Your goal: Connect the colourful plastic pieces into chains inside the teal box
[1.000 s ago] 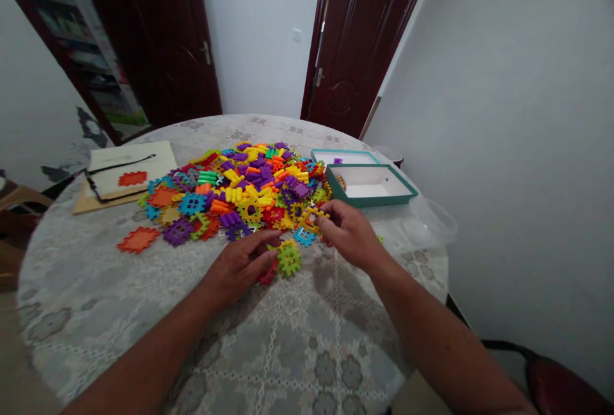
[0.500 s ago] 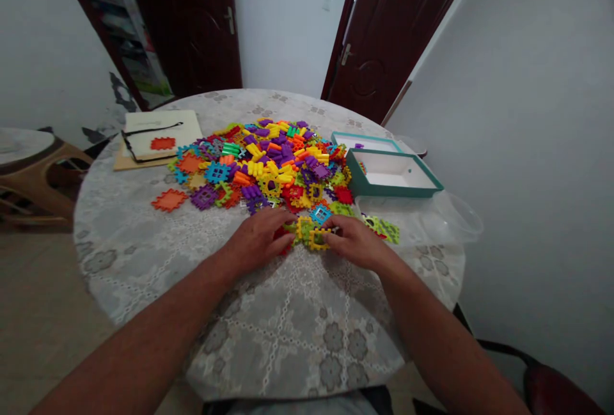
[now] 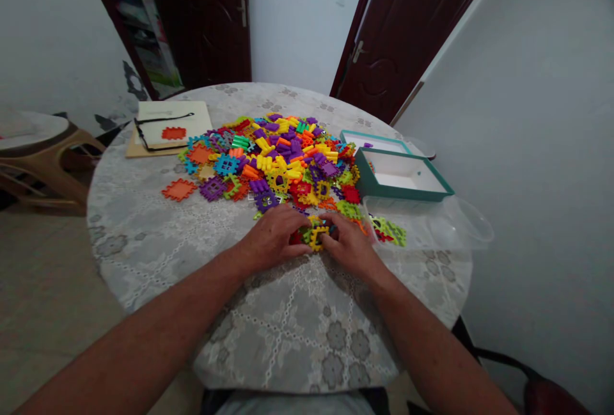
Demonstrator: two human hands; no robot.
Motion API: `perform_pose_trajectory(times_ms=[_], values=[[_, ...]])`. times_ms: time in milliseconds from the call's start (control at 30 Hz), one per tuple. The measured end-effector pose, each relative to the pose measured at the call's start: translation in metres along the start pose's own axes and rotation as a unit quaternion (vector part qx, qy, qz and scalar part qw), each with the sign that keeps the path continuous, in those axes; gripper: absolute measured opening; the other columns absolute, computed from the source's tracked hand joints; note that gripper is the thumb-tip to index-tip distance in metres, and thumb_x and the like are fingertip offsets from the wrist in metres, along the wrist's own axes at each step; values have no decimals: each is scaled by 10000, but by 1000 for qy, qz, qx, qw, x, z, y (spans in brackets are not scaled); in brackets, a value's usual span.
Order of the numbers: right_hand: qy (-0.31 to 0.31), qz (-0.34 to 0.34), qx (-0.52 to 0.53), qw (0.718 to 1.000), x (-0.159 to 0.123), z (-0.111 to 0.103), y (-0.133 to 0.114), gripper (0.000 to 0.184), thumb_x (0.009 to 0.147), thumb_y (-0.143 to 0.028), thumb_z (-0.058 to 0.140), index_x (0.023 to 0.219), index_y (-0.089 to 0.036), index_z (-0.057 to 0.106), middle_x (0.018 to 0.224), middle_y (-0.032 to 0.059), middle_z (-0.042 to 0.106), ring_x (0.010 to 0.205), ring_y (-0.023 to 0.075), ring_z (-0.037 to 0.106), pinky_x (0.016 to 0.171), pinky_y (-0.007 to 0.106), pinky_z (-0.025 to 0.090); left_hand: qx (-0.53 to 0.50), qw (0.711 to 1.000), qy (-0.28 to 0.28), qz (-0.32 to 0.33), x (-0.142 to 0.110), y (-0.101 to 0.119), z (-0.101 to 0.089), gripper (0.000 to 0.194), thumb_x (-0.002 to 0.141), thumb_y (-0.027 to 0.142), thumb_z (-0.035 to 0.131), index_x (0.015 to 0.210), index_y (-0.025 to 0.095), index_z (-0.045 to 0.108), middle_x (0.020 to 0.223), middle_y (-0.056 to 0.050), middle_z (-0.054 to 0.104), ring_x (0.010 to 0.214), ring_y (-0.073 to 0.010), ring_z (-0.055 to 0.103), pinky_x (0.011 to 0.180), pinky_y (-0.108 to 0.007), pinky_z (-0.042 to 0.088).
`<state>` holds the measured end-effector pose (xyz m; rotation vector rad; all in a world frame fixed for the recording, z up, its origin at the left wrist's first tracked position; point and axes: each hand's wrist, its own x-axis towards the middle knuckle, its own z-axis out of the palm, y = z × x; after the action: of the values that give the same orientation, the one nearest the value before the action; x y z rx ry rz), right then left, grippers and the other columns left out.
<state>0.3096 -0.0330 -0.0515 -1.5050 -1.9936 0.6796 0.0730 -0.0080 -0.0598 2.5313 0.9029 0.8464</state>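
Between my two hands, close to the near side of the pile, is a small assembly of interlocking plastic building pieces with yellow, green and red parts. My left hand is closed on its left side, its fingers partly covering a red piece. On the right side, my right hand grips the yellow part between thumb and fingers. Parts of the assembly are hidden behind my fingers. Just beyond lies a large pile of colourful notched squares and short tubes.
A green box and its lid stand right of the pile. In front of them is a clear plastic container. Glasses lie on papers at the left back, near an orange square. A patterned cloth covers the round table.
My hands have drawn closer together around the assembly, and the yellow piece has turned. The blue window piece seen just beyond it is now mostly hidden. The whole view has shifted slightly.
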Motion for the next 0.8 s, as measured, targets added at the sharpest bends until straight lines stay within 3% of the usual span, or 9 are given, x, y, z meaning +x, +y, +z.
perform_pose_trajectory(times_ms=[133, 233, 333, 533, 633, 800], values=[[18, -27, -11, 999, 0, 3, 1, 522, 848, -143, 602, 1368, -184, 639, 1302, 125, 691, 1153, 261, 650, 1029, 408, 489, 17, 1000, 15, -6, 3, 4, 5, 429, 845, 495, 873, 1088, 191, 690, 1032, -76, 755, 1004, -271, 646, 906, -407, 472], [18, -31, -19, 999, -3, -3, -2, 347, 842, -146, 596, 1176, -196, 675, 1143, 89, 688, 1035, 236, 651, 921, 360, 505, 26, 999, 27, -11, 3, 6, 8, 346, 878, 405, 847, 1088, 193, 671, 985, -57, 739, 941, -254, 632, 856, -386, 467], [18, -40, -54, 998, -8, -12, -8, 195, 826, -139, 599, 1002, -210, 642, 1032, 58, 650, 949, 217, 615, 829, 320, 476, 14, 999, 27, -18, 1, 9, 8, 377, 913, 289, 795, 1240, 191, 636, 1017, -60, 735, 936, -244, 645, 845, -374, 486], [-1, -68, -126, 990, -25, -27, -20, 177, 851, -107, 590, 993, -211, 604, 1003, 65, 643, 955, 235, 593, 841, 341, 445, -53, 999, -12, 3, -1, 19, 10, 313, 989, 242, 681, 1292, 202, 616, 1103, -75, 728, 1006, -217, 687, 897, -352, 536], [-5, -74, -126, 989, -34, -27, -20, 209, 896, -113, 621, 1083, -206, 635, 1076, 86, 658, 1025, 247, 607, 907, 366, 469, -74, 997, -10, 1, -1, 23, 12, 325, 988, 211, 664, 1308, 199, 613, 1150, -86, 715, 996, -206, 687, 897, -350, 548], [-24, -88, -89, 992, -41, -28, -16, 459, 925, -162, 715, 1366, -232, 611, 1248, 109, 678, 1174, 261, 630, 1023, 411, 492, -95, 995, -5, -6, 1, 24, 16, 370, 955, 181, 684, 1318, 215, 623, 1203, -93, 705, 1026, -213, 685, 916, -363, 555]])
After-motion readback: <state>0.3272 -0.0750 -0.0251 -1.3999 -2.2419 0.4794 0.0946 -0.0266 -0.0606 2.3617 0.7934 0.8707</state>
